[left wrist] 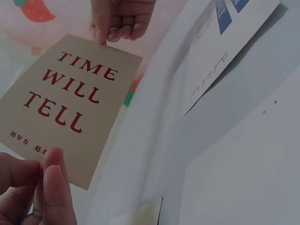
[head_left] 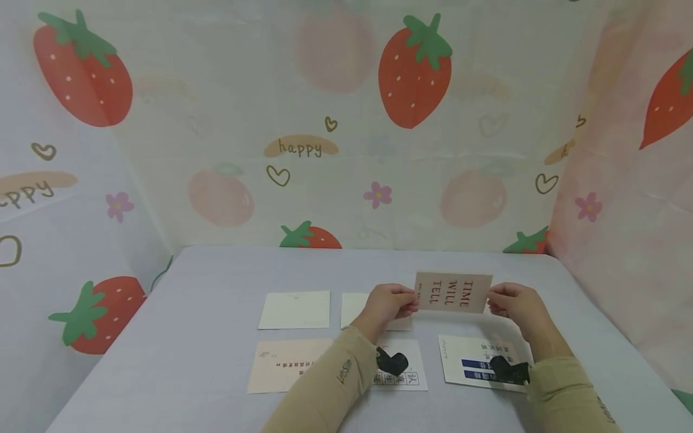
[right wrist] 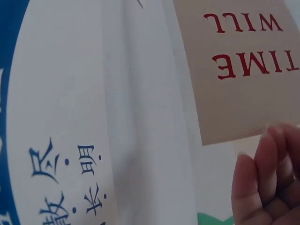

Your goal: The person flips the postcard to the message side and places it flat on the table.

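A beige card [head_left: 453, 293] printed with red capital letters is held up above the far right part of the table. The left hand [head_left: 387, 307] pinches its left short edge between thumb and fingers. At the opposite edge, the right hand [head_left: 520, 310] pinches the card too. In the left wrist view the red lettering and a small line of characters on the card [left wrist: 75, 103] face the camera, with the left thumb near that line. Below the right hand lies a white card with blue bands [head_left: 465, 355], partly covered by the right wrist.
A pinkish card [head_left: 271, 361] and a white card with boxed characters [head_left: 414, 355] lie in the near row, both partly behind the left forearm. Farther back lie a plain cream card [head_left: 295, 310] and another pale card [head_left: 351, 305]. A patterned cloth [head_left: 346, 198] hangs behind the table.
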Motion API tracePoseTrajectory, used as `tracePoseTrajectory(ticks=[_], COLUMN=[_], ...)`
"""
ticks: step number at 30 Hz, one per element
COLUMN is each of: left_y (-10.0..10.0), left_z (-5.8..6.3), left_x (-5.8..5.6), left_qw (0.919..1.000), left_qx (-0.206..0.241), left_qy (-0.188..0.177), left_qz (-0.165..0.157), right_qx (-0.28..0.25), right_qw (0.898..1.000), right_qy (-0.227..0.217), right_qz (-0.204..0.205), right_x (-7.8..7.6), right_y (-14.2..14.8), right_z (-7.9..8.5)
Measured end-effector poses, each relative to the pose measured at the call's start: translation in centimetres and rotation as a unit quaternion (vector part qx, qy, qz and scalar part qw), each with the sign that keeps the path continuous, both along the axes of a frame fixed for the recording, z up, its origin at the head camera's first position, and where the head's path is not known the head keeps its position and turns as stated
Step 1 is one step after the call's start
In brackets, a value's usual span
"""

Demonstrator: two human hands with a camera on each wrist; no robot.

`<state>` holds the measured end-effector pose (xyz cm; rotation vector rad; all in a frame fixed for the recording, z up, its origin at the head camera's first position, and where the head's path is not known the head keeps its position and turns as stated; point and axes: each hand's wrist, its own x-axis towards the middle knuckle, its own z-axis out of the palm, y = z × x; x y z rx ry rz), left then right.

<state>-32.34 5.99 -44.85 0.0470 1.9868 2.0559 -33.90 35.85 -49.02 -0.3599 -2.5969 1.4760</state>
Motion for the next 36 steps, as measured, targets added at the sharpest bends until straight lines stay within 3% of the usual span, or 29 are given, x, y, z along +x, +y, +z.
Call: tracePoseTrajectory(ticks=[5,11,18,26,36], left_y=[-0.3,-0.5,-0.5,-0.4,-0.5], left_z=[0.1,0.0,-0.1,-0.3,-0.3], left_x=[0.1,0.0,0.0,0.1,0.3], left_qw=[1.0,0.9999,0.9996,0.9982,0.9999], left_qx=[0.003,0.007,0.019,0.053,0.017], left_qy=[-0.001,-0.01,-0.02,-0.026,-0.001], left_qz=[-0.002,-0.004,0.003,0.007,-0.001], right_qx=[-0.036,-0.079,-0.05,-0.046,-0.065], right_qw=[0.999,0.994,0.992,0.991,0.99], right_qy=[-0.011,-0.025,-0.027,-0.033,-0.021], right_qz=[0.026,0.066,0.116,0.12,0.126], right_x=[0.7,3.2,5.9,6.2,6.1], right_y=[-0.5,-2.0,-3.9,-4.0,-3.9], right_z=[0.9,3.7,7.0,6.8,6.5])
